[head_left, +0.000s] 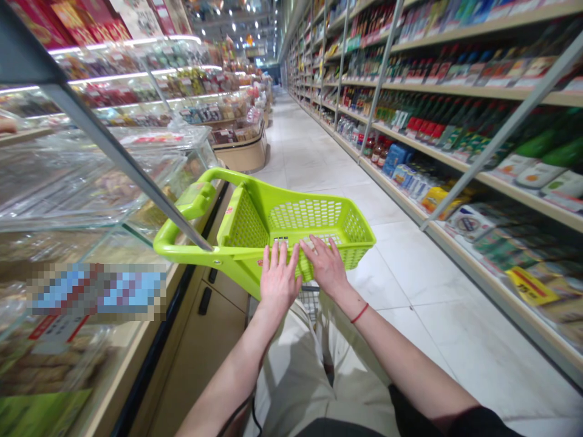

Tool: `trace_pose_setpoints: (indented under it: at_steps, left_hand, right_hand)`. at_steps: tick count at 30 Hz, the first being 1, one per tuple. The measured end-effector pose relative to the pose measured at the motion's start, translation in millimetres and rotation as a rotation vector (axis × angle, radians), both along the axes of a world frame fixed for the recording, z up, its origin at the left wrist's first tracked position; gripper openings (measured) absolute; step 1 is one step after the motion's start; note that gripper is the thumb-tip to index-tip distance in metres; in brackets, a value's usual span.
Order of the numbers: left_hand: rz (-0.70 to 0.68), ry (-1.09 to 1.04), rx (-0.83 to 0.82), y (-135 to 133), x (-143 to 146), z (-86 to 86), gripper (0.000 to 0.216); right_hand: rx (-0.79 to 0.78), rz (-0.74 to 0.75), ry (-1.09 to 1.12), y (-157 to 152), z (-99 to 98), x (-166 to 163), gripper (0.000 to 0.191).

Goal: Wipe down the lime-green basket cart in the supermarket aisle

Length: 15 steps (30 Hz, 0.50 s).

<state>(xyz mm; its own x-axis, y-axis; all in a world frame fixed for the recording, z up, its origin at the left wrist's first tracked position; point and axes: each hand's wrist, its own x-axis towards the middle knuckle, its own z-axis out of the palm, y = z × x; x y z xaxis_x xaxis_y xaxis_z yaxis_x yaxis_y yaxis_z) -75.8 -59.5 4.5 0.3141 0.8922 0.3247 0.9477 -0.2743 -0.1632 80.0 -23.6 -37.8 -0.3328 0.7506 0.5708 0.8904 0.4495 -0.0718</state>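
Observation:
A lime-green plastic shopping basket with a long handle sits in front of me in a shop aisle, tilted to the left. My left hand lies on its near rim, fingers stretched out and apart. Beside it, my right hand rests flat on the same rim, fingers spread and pointing into the basket. A red string circles my right wrist. Neither hand grips anything. The basket looks empty inside.
Glass-fronted display cases of packaged food stand close on my left, with a grey metal bar crossing in front. Long shelves of bottles and packets run along the right. The white tiled aisle floor stretches ahead.

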Motion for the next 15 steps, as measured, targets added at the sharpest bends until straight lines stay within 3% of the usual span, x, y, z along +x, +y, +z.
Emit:
trace_pose_setpoints:
  at_steps: [10,15]
  left_hand:
    - [-0.017,-0.007,0.02,-0.3,-1.6,-2.3,0.076]
    - [-0.021,-0.03,0.008,-1.7,-0.2,-0.5,0.077]
  right_hand:
    - [0.036,-0.155,-0.001,0.2,-15.3,56.2,0.057]
    - [0.014,-0.222,0.085,-2.1,-12.5,32.7,0.057]
